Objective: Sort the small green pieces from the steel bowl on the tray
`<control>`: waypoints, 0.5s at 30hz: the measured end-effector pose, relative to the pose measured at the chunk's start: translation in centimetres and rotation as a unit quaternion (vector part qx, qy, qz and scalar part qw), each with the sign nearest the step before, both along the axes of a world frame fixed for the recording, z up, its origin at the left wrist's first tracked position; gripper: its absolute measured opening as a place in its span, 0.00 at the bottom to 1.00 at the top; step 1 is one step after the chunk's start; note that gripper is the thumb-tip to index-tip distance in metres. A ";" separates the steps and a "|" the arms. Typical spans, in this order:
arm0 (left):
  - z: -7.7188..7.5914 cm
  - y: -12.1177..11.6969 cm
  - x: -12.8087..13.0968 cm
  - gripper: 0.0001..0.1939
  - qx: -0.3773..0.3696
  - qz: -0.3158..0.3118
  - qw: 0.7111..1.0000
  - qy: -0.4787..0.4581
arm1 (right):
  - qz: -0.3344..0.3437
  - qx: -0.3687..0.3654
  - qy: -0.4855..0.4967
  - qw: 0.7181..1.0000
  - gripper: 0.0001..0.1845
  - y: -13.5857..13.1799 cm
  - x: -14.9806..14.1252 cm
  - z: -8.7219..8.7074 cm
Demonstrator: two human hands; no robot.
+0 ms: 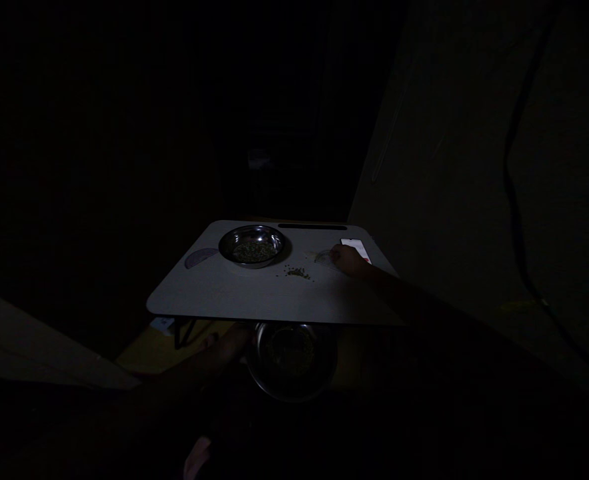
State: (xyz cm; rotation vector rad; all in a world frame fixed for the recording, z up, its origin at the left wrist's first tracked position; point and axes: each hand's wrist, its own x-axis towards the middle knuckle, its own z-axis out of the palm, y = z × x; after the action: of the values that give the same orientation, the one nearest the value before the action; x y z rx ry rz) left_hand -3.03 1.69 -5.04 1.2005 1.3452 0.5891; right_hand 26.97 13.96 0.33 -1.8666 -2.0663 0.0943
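Observation:
A small white table carries a metal bowl with many small pale-green pieces like seeds or pods inside. A little heap of similar small pieces lies loose to the right of this bowl. My right hand is closed above the table's right side, beside a lit phone; whatever its fingers hold is too dark to make out. Below the front edge, my left hand grips the left rim of a second metal bowl, which has some small greenish pieces in it.
A dark slot runs along the table's back edge. Printed markings show on its left side. A wall with a hanging dark cable stands to the right. Most of the surroundings are too dark to see.

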 end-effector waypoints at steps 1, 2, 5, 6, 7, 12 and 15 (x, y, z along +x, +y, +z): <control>0.0 0.0 -0.1 0.10 0.005 0.000 1.000 0.002 | 0.002 0.002 -0.003 1.000 0.11 0.1 -0.1 0.0; -0.1 0.1 -0.1 0.10 0.010 0.002 1.000 0.003 | 0.002 0.003 -0.005 1.000 0.11 0.1 -0.1 0.0; -0.3 0.1 -0.3 0.10 0.020 0.011 1.000 0.014 | 0.001 0.003 -0.004 1.000 0.11 0.3 -0.3 -0.2; -0.3 0.1 -0.4 0.10 0.020 0.011 1.000 0.019 | 0.001 0.003 -0.003 1.000 0.11 0.4 -0.3 -0.3; -0.3 0.1 -0.3 0.09 0.019 0.013 0.999 0.023 | 0.003 0.004 -0.002 1.000 0.11 0.4 -0.3 -0.4; 0.0 0.1 0.0 0.05 0.003 0.011 1.000 0.016 | -0.007 0.005 0.002 1.000 0.11 0.6 0.1 -0.7; -0.1 0.1 0.0 0.07 -0.003 0.015 1.000 0.015 | -0.013 0.004 0.001 1.000 0.11 0.5 0.2 -0.7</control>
State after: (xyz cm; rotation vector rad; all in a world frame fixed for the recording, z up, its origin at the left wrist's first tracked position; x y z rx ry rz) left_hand -3.05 1.83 -5.17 1.1903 1.3912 0.5908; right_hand 27.21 14.41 -0.38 -1.8880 -2.0375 0.0800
